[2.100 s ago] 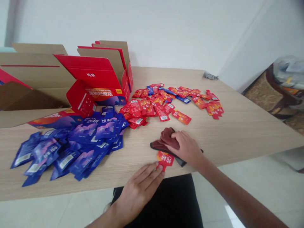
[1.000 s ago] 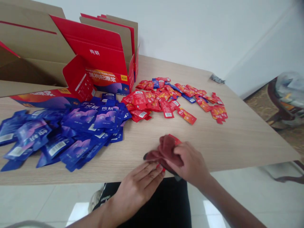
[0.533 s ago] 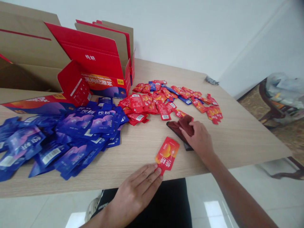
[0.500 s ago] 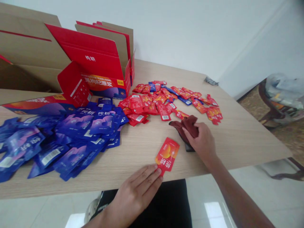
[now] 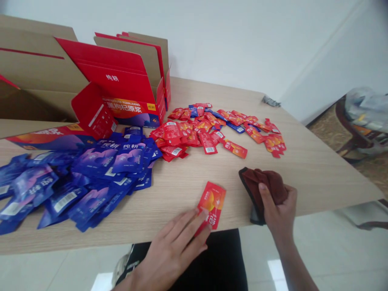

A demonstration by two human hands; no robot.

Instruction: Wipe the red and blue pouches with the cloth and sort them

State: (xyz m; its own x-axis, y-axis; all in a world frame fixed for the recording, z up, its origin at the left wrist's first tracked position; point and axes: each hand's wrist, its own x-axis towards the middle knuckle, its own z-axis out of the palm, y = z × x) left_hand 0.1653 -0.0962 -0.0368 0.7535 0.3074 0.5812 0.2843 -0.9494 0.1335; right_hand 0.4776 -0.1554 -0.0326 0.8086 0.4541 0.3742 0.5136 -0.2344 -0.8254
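Observation:
A single red sachet lies near the front edge of the wooden table. My left hand rests flat on its near end, fingers stretched out. My right hand is closed round a dark red cloth, which lies bunched at the table's front edge to the right of the sachet.
A heap of blue sachets covers the left of the table. Several red sachets are scattered at the middle and back. Open cardboard boxes with red flaps stand at the back left. A chair stands off the right side.
My right hand has pulled the cloth back from beside the red pile to the front edge, right of the sachet. My left hand has slid further onto the single red sachet.

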